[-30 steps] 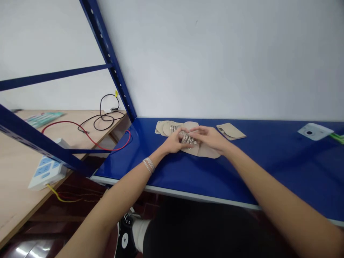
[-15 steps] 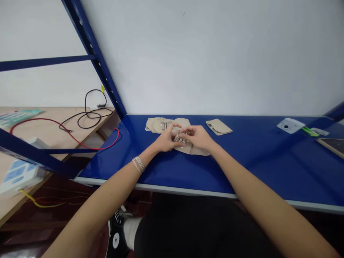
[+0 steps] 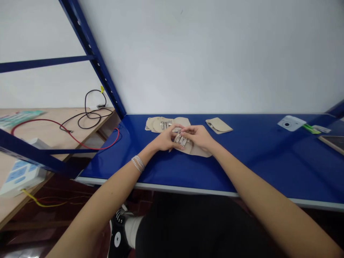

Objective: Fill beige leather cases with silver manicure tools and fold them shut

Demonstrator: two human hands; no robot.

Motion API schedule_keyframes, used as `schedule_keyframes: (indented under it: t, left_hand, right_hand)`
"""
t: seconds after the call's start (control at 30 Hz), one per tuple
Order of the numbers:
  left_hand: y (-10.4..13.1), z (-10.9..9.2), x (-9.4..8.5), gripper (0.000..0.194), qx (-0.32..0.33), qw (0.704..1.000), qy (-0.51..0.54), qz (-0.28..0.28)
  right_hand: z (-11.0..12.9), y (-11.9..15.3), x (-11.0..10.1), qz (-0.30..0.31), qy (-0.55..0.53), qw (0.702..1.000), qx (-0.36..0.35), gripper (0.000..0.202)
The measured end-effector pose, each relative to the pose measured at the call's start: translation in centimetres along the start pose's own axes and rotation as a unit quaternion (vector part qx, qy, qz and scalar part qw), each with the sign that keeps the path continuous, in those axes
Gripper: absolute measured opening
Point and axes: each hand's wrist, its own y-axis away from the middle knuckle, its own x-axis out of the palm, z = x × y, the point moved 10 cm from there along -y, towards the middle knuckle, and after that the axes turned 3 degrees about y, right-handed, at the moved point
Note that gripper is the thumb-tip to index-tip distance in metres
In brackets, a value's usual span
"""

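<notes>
Blue table point(image 3: 258, 154); both hands point(image 3: 167, 139) on metal pieces point(image 3: 182, 139), beige sheet point(image 3: 199, 151) beneath.

Blue table point(image 3: 172, 172): beige pieces point(image 3: 156, 125), white item point(image 3: 295, 123) (dark-centred), green item point(image 3: 311, 129).

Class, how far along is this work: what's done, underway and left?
Apparently done: a silver row lies on tan material, untouched by either hand. In hand: more silver pieces sit between the left hand and right hand, over a tan sheet. Possibly left: the folded tan piece lying apart; whether it needs work is unclear.
</notes>
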Motion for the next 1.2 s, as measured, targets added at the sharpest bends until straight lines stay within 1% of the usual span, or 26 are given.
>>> schedule_keyframes:
  t: [0.23,0.4,0.5,0.6,0.7,0.77,0.87,0.97,1.2]
  left_hand:
    - [-0.2,0.2,-0.2,0.081,0.005,1.000,0.014,0.006]
    - [-0.2,0.1,-0.2,0.081,-0.003,1.000,0.016,0.006]
    - [-0.2,0.2,0.0,0.084,-0.007,1.000,0.020,0.013]
    - [-0.1,0.6,0.1,0.088,-0.019,0.999,0.012,0.026]
    - [-0.1,0.8,0.1,0.090,-0.020,0.999,0.008,0.024]
    - [0.0,0.9,-0.1,0.090,-0.019,1.000,0.010,0.018]
    - [0.0,1.0,-0.1,0.089,-0.026,0.999,0.015,0.012]
    - [0.1,0.9,0.2,0.090,-0.034,0.999,0.023,0.020]
    - [0.0,0.8,0.4,0.096,-0.041,0.997,0.052,0.030]
  right_hand:
    - [-0.1,-0.1,0.0,0.003,-0.020,1.000,-0.017,0.037]
    - [0.0,-0.1,0.1,0.012,-0.013,1.000,-0.021,0.039]
    - [-0.1,-0.1,0.0,0.010,-0.024,1.000,-0.008,0.040]
    - [-0.3,-0.1,-0.3,-0.002,-0.057,0.998,0.019,0.043]
    - [-0.3,0.0,-0.4,-0.005,-0.076,0.997,0.027,0.044]
    - [-0.2,0.0,-0.2,0.008,-0.082,0.996,0.032,0.044]
    - [-0.5,0.3,0.5,0.044,-0.078,0.994,0.064,0.044]
    - [-0.6,0.5,0.7,0.062,-0.069,0.992,0.085,0.041]
    - [-1.2,0.2,0.2,0.034,-0.095,0.992,0.082,0.041]
